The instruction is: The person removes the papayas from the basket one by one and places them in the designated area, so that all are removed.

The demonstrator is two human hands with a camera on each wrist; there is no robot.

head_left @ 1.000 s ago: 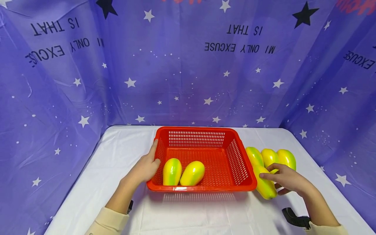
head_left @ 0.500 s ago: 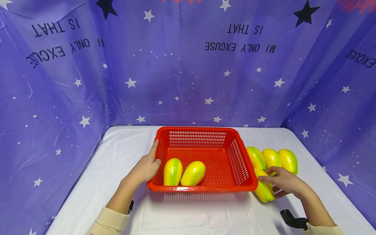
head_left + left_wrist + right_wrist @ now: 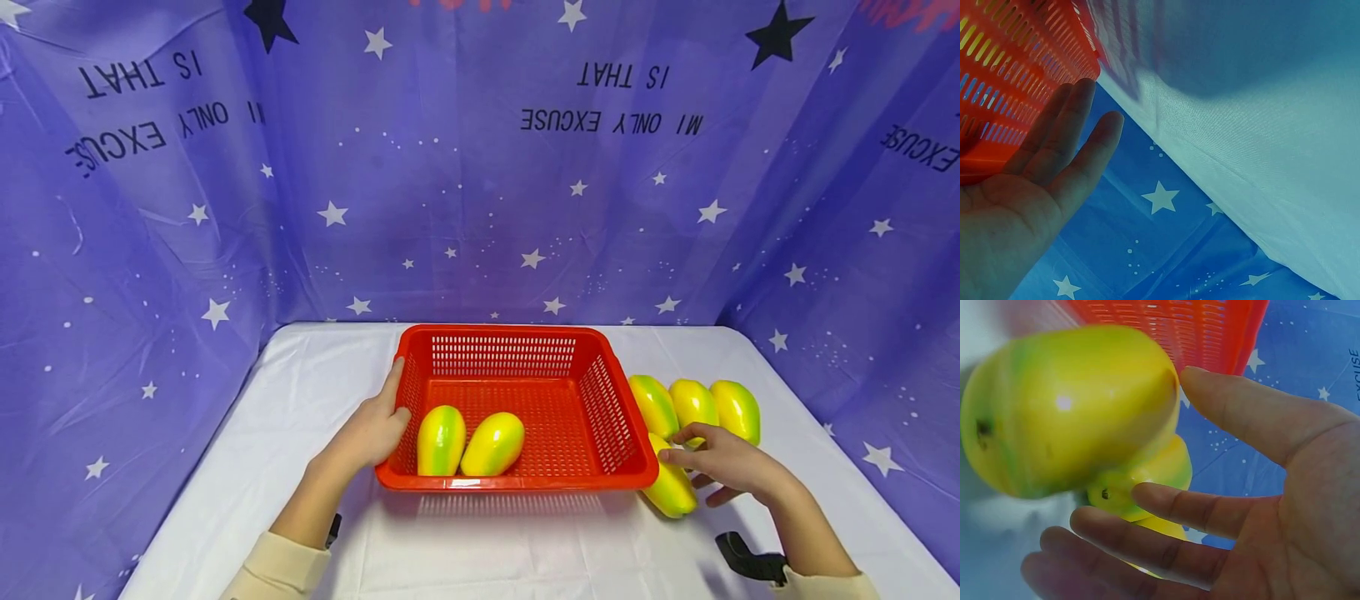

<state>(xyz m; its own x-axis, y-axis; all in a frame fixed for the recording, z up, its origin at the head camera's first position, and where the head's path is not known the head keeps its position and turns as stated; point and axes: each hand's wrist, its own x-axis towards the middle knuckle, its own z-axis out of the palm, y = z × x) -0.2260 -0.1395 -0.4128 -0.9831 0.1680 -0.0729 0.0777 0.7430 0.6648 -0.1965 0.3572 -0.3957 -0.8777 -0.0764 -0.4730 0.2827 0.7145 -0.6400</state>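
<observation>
- Red basket (image 3: pixel 517 482): stands upright on the white table (image 3: pixel 487 558), open side up, so its contents show plainly from above.
- Left hand (image 3: pixel 371 429): lies against the basket's left side, index finger straight along the rim, thumb at the rim's edge; the left wrist view shows the other visible fingers extended, not clenched. The placing presumably steadies the basket.
- Left inner fruit (image 3: pixel 441 440) and right inner fruit (image 3: pixel 492 444): rest side by side in the basket's near left part, where the near wall likely stops them rolling.
- Right hand (image 3: pixel 723 458): spread, thumb and fingers well apart, thumb tip at the outer fruit (image 3: pixel 672 492). Whether the thumb presses or merely touches cannot be told. The wide spread suits so broad and rounded a body.
- Outer fruit: lies outside the basket, just beside its near right corner, the far end partly hidden by the rim.
- Row of three fruits (image 3: pixel 693 402): sits on the table farther back, right of the basket, closely set, perhaps for easy reach.
</observation>
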